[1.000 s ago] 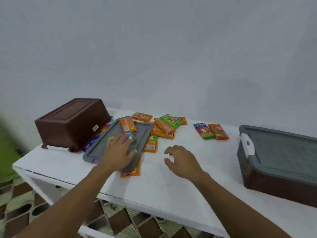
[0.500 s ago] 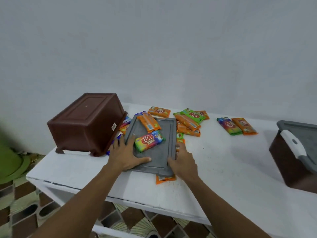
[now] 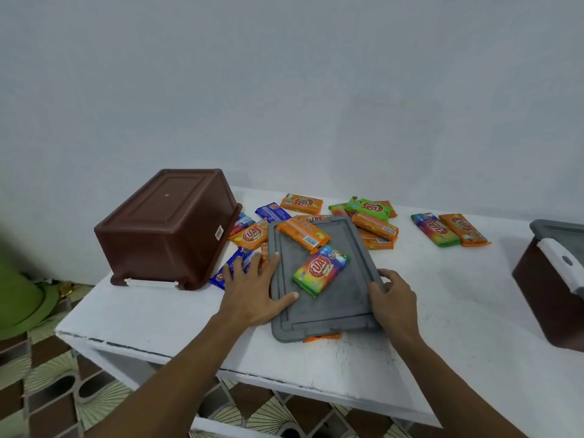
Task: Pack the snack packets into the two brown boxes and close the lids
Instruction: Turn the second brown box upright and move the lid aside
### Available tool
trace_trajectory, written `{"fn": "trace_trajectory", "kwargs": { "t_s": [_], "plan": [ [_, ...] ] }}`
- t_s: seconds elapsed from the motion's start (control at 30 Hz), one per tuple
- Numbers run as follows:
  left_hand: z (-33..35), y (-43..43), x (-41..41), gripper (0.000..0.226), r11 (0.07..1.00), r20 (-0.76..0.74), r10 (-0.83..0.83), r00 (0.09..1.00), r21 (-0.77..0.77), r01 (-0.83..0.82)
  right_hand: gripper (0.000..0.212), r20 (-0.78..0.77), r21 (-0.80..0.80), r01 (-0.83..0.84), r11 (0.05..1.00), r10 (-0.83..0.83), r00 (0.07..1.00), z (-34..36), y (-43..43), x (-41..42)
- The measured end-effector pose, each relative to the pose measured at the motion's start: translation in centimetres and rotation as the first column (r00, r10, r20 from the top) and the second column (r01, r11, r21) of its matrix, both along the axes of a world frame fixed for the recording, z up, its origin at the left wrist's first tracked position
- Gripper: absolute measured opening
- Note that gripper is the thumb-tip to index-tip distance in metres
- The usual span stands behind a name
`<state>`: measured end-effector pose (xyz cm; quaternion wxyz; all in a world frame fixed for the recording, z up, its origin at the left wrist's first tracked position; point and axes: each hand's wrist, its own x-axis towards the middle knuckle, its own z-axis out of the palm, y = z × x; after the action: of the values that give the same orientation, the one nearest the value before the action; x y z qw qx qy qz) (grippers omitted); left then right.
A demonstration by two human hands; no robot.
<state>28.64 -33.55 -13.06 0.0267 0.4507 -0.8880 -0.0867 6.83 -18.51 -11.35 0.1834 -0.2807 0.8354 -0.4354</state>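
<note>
Since the earlier frame the right hand had shifted to the right rim of the grey lid, fingers curled over it; the left hand lay flat, fingers spread, on the left rim. Two snack packets lay on the lid between them. Probably the lid was being freed; next, the overturned brown box beyond the left hand needed righting.

A scuffed white-painted table stands against a plain pale wall over brown-and-cream patterned floor tiles, beside a blurred green object, perhaps plastic.
</note>
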Motion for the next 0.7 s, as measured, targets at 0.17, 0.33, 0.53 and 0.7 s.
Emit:
{"fn": "trace_trajectory", "kwargs": {
  "t_s": [0.17, 0.33, 0.53, 0.7],
  "plan": [
    [-0.2, 1.0, -1.6, 0.109, 0.999, -0.002, -0.024, 1.000, 0.023, 0.024, 0.039, 0.035, -0.030, 0.088, 0.996, -0.087, 0.996, 0.6, 0.9, -0.8],
    [0.2, 1.5, -2.4, 0.104, 0.997, 0.005, -0.044, 0.999, 0.058, 0.044, 0.038, 0.100, -0.079, 0.114, 0.990, -0.106, 0.989, 2.0, 1.6, -1.8],
    [1.6, 1.1, -3.0, 0.100, 0.984, -0.064, 0.024, 0.998, 0.177, -0.012, 0.035, 0.028, -0.117, 0.015, 0.993, -0.012, 1.000, 5.9, 0.2, -1.9],
    [1.6, 1.6, -3.7, 0.096, 0.984, -0.050, 0.014, 0.999, 0.177, -0.005, 0.039, -0.108, -0.030, -0.037, 0.999, 0.034, 0.994, 8.3, -0.3, -3.2]
  ]
}}
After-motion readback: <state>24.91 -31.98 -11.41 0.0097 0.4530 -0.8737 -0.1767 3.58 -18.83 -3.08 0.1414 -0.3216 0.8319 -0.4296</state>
